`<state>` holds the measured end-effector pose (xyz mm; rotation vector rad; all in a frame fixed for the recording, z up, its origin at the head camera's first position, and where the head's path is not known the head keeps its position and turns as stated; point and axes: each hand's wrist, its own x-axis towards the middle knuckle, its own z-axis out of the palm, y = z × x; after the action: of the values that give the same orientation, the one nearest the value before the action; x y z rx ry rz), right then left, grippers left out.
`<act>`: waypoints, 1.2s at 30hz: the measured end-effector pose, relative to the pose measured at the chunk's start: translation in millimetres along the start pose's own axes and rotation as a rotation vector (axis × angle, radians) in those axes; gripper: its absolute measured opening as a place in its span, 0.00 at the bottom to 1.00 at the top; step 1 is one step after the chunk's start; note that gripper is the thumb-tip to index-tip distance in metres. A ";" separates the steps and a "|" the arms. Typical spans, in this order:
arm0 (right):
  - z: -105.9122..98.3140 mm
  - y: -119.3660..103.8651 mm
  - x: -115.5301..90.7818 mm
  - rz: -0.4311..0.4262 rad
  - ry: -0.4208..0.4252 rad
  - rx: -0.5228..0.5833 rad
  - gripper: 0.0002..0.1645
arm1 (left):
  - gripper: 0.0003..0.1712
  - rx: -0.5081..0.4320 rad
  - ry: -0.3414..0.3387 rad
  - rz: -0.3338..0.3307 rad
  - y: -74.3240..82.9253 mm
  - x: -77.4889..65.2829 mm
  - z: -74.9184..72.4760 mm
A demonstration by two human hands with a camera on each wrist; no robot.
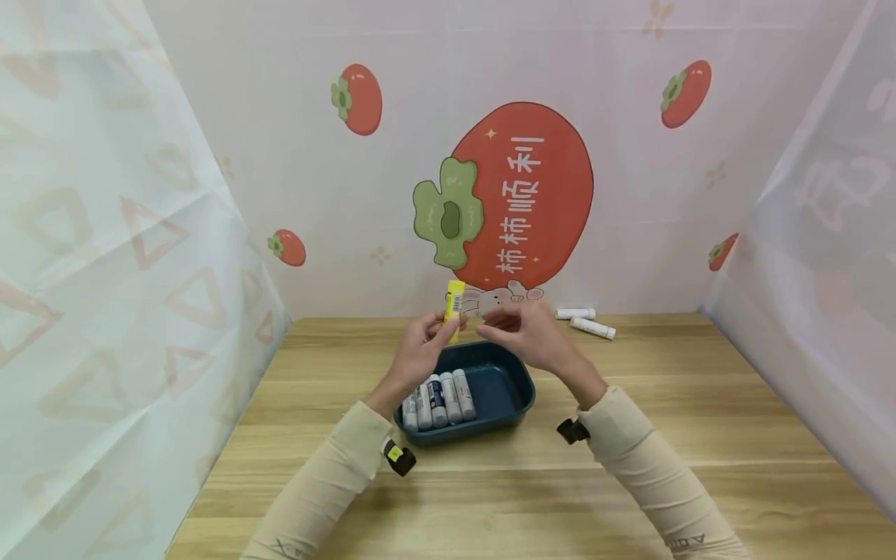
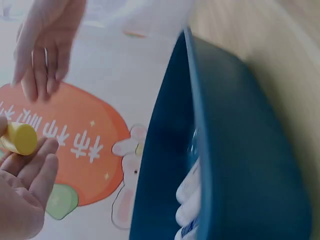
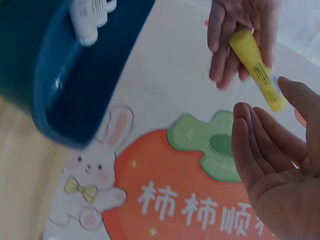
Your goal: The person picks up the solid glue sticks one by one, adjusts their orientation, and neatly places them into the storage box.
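Note:
My left hand (image 1: 418,348) pinches a yellow glue stick (image 1: 455,299) between thumb and fingers, upright over the back rim of a dark blue bin (image 1: 521,414). A barcode shows on its side in the right wrist view, where the glue stick (image 3: 259,72) slants down toward my right hand (image 3: 280,167). That right hand holds nothing; its fingers are loosely bent just to the right of the glue stick. Inside the bin, several white glue sticks (image 1: 465,397) lie side by side in a row on the left, one of them with a dark blue label (image 1: 437,400).
Two white glue sticks lie on the wooden table (image 1: 630,482) at the back right, one near the wall (image 1: 575,313) and one angled before it (image 1: 593,328). A printed sheet (image 1: 294,171) covers the back, and further sheets hang at both sides.

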<state>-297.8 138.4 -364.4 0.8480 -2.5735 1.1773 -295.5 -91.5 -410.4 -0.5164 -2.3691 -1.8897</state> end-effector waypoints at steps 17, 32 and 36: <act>43.4 7.2 -7.4 0.144 -0.031 0.203 0.16 | 0.31 -0.092 -0.138 -0.117 -3.4 -19.2 10.2; 34.9 7.6 -18.0 0.373 -0.028 -0.086 0.14 | 0.72 1.097 -0.316 0.057 -17.3 -55.9 -51.0; 47.9 13.1 -22.9 0.403 -0.055 -0.138 0.14 | 0.75 1.159 -0.328 0.079 -34.8 -67.6 -53.9</act>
<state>-283.4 119.4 -413.6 0.3448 -2.9201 1.0599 -250.6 -164.4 -447.3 -0.7525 -2.9962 -0.1821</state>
